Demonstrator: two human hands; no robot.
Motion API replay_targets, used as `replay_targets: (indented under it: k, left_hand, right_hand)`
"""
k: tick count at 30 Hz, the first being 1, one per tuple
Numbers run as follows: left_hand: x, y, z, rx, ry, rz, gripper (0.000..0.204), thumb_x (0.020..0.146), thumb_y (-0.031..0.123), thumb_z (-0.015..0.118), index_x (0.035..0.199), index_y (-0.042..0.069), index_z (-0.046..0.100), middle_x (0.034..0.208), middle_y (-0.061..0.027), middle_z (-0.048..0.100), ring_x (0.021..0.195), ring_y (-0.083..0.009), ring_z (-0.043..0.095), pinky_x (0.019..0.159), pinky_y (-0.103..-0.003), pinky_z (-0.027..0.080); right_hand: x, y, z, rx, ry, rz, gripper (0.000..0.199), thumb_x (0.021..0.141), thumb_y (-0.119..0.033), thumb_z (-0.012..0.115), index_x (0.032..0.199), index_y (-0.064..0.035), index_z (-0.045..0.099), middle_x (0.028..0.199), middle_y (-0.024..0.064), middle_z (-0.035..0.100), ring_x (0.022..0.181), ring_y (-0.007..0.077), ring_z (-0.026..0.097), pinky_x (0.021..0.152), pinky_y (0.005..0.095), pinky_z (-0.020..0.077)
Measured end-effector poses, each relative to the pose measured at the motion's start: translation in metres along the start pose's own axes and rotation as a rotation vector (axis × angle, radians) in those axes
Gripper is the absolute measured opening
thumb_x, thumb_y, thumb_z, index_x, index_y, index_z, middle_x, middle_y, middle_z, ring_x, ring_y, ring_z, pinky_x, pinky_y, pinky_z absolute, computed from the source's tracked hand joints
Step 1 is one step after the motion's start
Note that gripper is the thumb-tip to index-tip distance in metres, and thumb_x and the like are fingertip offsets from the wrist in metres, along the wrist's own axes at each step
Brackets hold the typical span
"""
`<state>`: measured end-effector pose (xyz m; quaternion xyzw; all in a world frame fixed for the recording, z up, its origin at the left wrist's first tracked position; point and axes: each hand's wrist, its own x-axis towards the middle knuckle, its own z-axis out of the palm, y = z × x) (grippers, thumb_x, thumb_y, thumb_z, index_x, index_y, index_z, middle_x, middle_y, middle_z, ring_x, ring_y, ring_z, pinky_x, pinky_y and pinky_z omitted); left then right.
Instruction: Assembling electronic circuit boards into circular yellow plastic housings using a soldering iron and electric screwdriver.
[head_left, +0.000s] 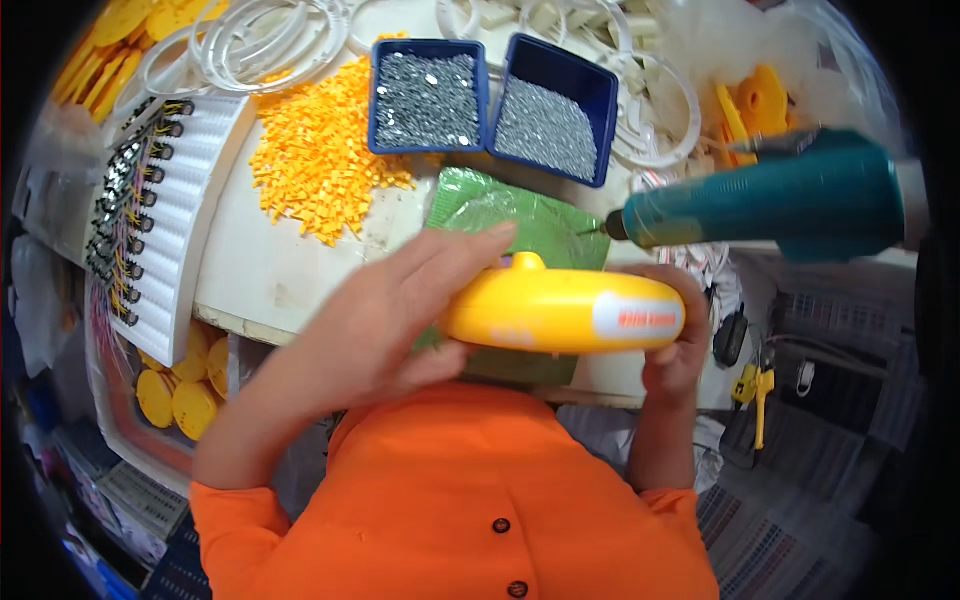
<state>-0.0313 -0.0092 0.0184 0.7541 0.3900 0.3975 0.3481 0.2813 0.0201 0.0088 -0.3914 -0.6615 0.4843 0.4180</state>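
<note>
You are holding yellow casing [560, 312] above desk [270, 270] edge: left hand [400, 310] flat, fingers apart, only steadying; right hand [675, 345] clamping end. Casing risking slipping; screwdriver [770, 200] tip hanging close, risking scratching shell.

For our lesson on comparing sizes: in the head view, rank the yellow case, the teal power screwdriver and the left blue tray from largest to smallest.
1. Teal power screwdriver
2. Yellow case, nearly alike; both hang nearer the camera, so unsure.
3. Left blue tray

Two trays of screws [490, 100] sat side by side on the surface [270, 270], a heap of clips [320, 150] left of them, a power screwdriver [770, 195] hanging to their right.
</note>
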Motion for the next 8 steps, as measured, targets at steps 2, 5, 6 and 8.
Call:
replay_targets:
  k: [2,5,6,8]
  left_hand:
    - [0.013,-0.004,-0.010,0.088,-0.021,0.092,0.074,0.072,0.004,0.073,0.142,0.007,0.051,0.119,-0.0177,0.060,0.105,-0.0373,0.062,0.089,-0.043,0.053]
    - [0.007,-0.025,-0.010,0.445,-0.098,0.377,0.051,0.082,0.011,0.064,0.132,0.017,0.063,0.116,-0.0141,0.061,0.105,-0.0319,0.063,0.088,-0.048,0.053]
    - [0.001,-0.034,-0.002,0.445,-0.101,0.383,0.051,0.082,0.011,0.064,0.132,0.017,0.063,0.116,-0.0141,0.061,0.105,-0.0319,0.063,0.088,-0.048,0.053]
    - [-0.012,-0.054,0.014,0.536,-0.200,0.450,0.053,0.081,0.010,0.066,0.133,0.019,0.062,0.116,-0.0103,0.061,0.115,-0.0329,0.062,0.096,-0.048,0.053]
  right_hand:
    - [0.024,-0.019,-0.011,-0.309,-0.258,-0.365,0.064,0.077,-0.039,0.083,0.126,-0.0043,0.060,0.126,0.0184,0.067,0.114,0.0335,0.066,0.099,0.0440,0.0496]
    - [0.010,-0.017,-0.005,-0.746,-0.340,-0.465,0.063,0.070,-0.025,0.084,0.127,-0.0115,0.060,0.127,0.0143,0.068,0.117,0.0411,0.064,0.105,0.0502,0.0454]
    - [0.002,-0.009,-0.005,-0.749,-0.334,-0.465,0.063,0.070,-0.025,0.084,0.127,-0.0115,0.060,0.127,0.0143,0.068,0.117,0.0411,0.064,0.105,0.0502,0.0454]
    - [-0.026,0.033,-0.005,-0.824,-0.381,-0.443,0.058,0.074,-0.026,0.083,0.127,-0.0133,0.060,0.134,0.0143,0.065,0.126,0.0408,0.059,0.107,0.0493,0.0446]
